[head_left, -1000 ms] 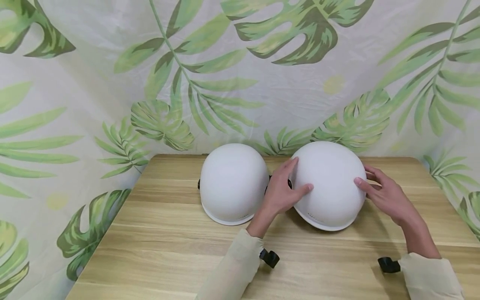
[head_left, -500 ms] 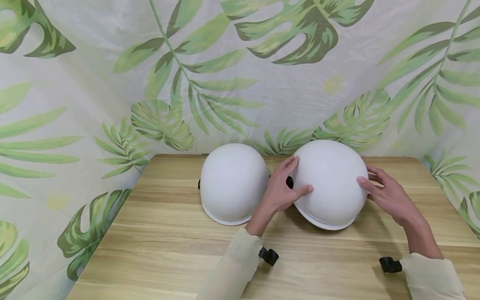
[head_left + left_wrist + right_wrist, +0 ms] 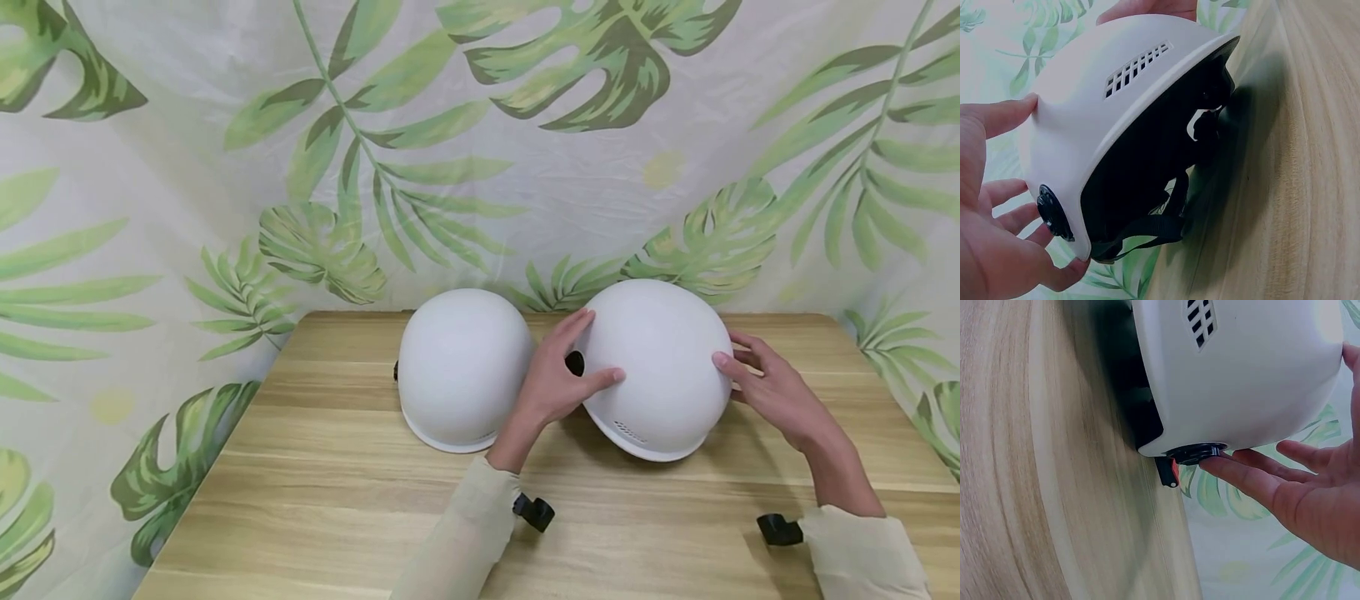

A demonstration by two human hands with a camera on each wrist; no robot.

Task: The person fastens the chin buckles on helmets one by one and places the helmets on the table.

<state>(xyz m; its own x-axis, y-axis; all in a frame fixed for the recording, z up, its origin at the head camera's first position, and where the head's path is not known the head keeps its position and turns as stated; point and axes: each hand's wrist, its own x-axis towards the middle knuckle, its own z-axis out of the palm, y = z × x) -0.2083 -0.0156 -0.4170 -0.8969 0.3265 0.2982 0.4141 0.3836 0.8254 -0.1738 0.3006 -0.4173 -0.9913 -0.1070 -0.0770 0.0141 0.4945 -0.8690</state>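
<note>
Fingers [image 3: 1009, 189] of both hands grip a white helmet [image 3: 652, 367] from either side

Dome up and tilted, the helmet is over the back part of a wooden table [image 3: 330, 500], the edge nearest the person raised above the wood with a shadow beneath. Whether its far edge rests on the table cannot be told. A grid-like vent [image 3: 1138, 69] pierces the shell, and a black strap [image 3: 1147, 231] hangs from the dark inside.

At one side, the left hand [image 3: 557, 379] grasps the helmet, thumb on the dome, other fingers spread around a black side disc [image 3: 1052, 210]. Opposite, the right hand [image 3: 776, 396] grasps it too, thumb on the shell and a fingertip touching the other black disc [image 3: 1194, 452]. Near that disc, a small red-and-black piece [image 3: 1167, 472] sticks out below the rim.

Just past the left hand sits a second helmet [image 3: 465, 367], also white and dome up, on the table. Pale sleeves [image 3: 457, 533] cover both forearms. Behind the table hangs a leaf-printed cloth [image 3: 450, 208].
</note>
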